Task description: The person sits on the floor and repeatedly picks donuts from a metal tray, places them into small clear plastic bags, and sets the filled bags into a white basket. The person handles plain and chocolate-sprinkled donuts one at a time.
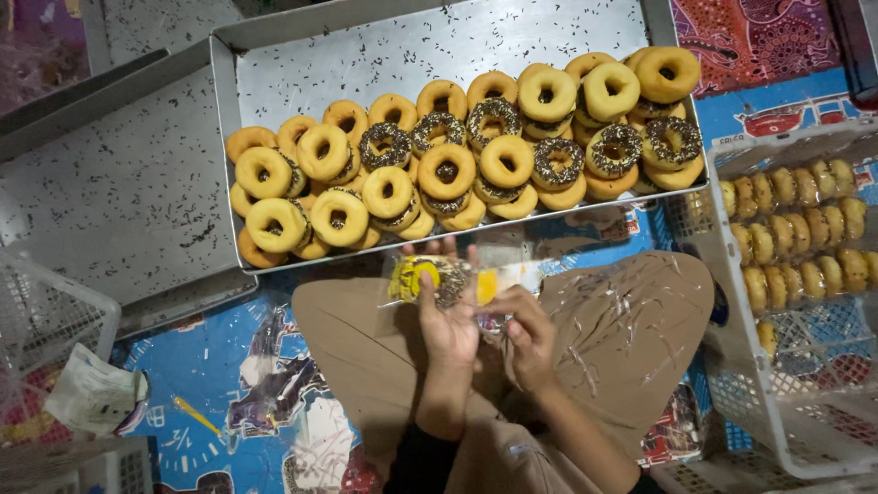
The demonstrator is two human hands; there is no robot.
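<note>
Two hands meet over my lap, just below the near rim of the tray (pixel 274 64). My left hand (pixel 448 320) and right hand (pixel 526 334) both pinch a clear bag (pixel 457 279) with a sprinkled donut (pixel 430 279) inside; the fingers are pressed onto the plastic, thumbs on top. The bag sits just beside the tray's front edge, almost touching it.

Risk, as I judge it: the film looks slick and loosely gathered, so an uneven pinch could let the donut slide out or smear its topping against the plastic. The stacked donuts (pixel 457 155) lean right up to the tray's near rim, and a forward nudge of my knuckles could tip one off.

Room is tight. Right of the tray stands a white basket (pixel 732 302) with bagged donuts (pixel 796 229), close to my right knee. Left of the tray lies a second, bare tray (pixel 110 201), and below that another basket (pixel 55 311). The only free space is my lap, below the tray.
</note>
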